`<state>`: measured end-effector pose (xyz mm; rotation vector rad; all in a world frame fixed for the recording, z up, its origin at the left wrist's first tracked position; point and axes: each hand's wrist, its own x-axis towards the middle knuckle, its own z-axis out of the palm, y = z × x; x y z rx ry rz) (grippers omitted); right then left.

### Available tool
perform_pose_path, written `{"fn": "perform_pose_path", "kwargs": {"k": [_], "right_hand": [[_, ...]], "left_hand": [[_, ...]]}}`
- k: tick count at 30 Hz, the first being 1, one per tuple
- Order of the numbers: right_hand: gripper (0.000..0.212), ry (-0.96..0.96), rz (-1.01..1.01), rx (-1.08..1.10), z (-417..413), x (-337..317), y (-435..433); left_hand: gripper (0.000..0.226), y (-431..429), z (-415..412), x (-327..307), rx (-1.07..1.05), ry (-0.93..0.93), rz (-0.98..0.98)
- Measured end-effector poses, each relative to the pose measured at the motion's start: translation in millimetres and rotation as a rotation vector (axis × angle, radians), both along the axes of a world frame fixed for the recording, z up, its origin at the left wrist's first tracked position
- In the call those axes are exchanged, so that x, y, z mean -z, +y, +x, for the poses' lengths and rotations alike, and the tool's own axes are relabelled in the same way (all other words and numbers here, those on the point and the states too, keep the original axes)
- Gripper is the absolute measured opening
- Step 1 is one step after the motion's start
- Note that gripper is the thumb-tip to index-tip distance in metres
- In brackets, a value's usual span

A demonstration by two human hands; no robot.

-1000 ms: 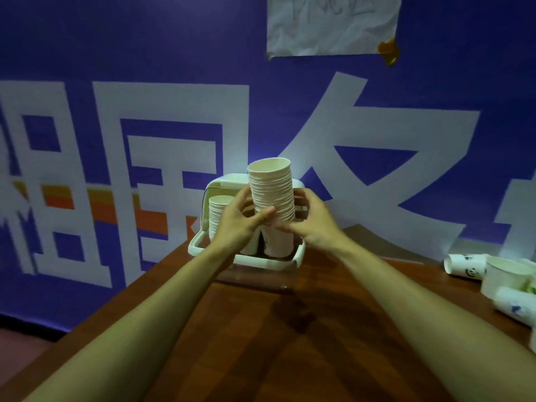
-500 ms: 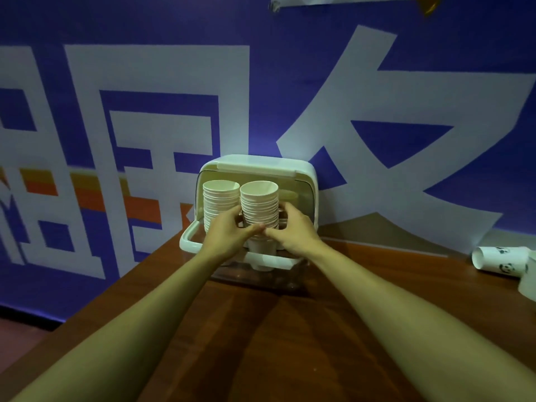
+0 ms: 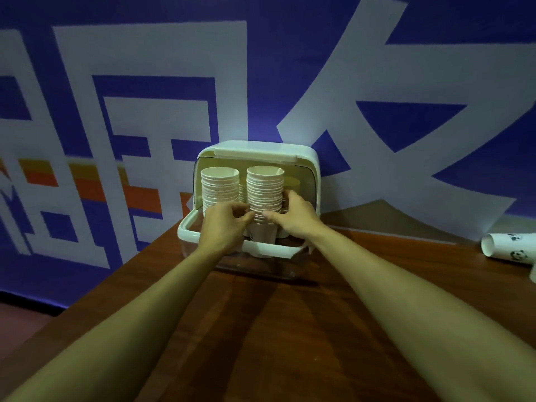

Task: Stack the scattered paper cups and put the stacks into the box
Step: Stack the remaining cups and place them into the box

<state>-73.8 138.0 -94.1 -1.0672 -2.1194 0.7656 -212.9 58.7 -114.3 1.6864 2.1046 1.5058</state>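
From the head camera I look down along two bare forearms reaching forward over a dark brown wooden desk (image 3: 275, 329). At the far edge of the desk, against the wall, sits a cream plastic storage box (image 3: 255, 147) with rounded corners, its front open toward me and its low front rim nearest the hands. Two upright stacks of white paper cups stand side by side inside it, mouths up. The left stack of paper cups (image 3: 220, 184) stands by the box's left wall, with no finger that I can see around it. The right stack of paper cups (image 3: 265, 187) stands near the middle of the box, just beside the left one, and both hands are on its lower half. The left hand (image 3: 229, 220) curls around it from the left, thumb in front. The right hand (image 3: 295, 216) wraps it from the right, thumb in front and fingers reaching behind. The two thumbs nearly meet across the stack. Whether its base rests on the box floor I cannot tell. Far to the right on the desk, well apart from the box, a loose paper cup with panda prints (image 3: 510, 249) lies on its side, mouth facing left. Behind everything hangs a blue banner (image 3: 145, 82) with large white characters and an orange stripe.
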Motion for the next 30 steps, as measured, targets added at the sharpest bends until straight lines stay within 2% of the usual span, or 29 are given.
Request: {"fn": "perform_pose_path", "kwargs": {"k": [4, 9, 12, 16, 22, 27, 30], "right_hand": [[0.065, -0.07, 0.035, 0.057, 21.1, -6.8, -16.0], [0.042, -0.067, 0.194, 0.09, 91.7, -17.5, -50.2], [0.034, -0.135, 0.275, 0.141, 150.5, -18.0, -70.0], [0.024, -0.245, 0.265, 0.252, 244.9, -15.2, -88.0], [0.027, -0.387, 0.172, 0.53, 393.8, -15.9, -107.9], [0.05, -0.473, 0.102, 0.792, 485.4, -9.1, -111.0], [0.061, -0.783, 0.014, 0.783, 512.3, 0.7, -111.1]], "left_hand": [[0.027, -19.4, 6.4, -6.7, 0.03, 0.0, 0.007], [0.027, -46.4, 47.7, -19.5, 0.143, 0.109, 0.06], [0.026, -54.3, 91.7, -23.2, 0.213, 0.195, 0.08], [0.027, -57.1, 167.0, -19.5, 0.373, 0.272, -0.07], [0.036, -41.9, 296.0, -3.3, 0.634, 0.409, -0.287], [0.075, -17.5, 396.5, 9.8, 0.803, 0.217, -0.397], [0.09, -0.4, 443.2, 21.0, 0.837, 0.03, -0.371]]}}
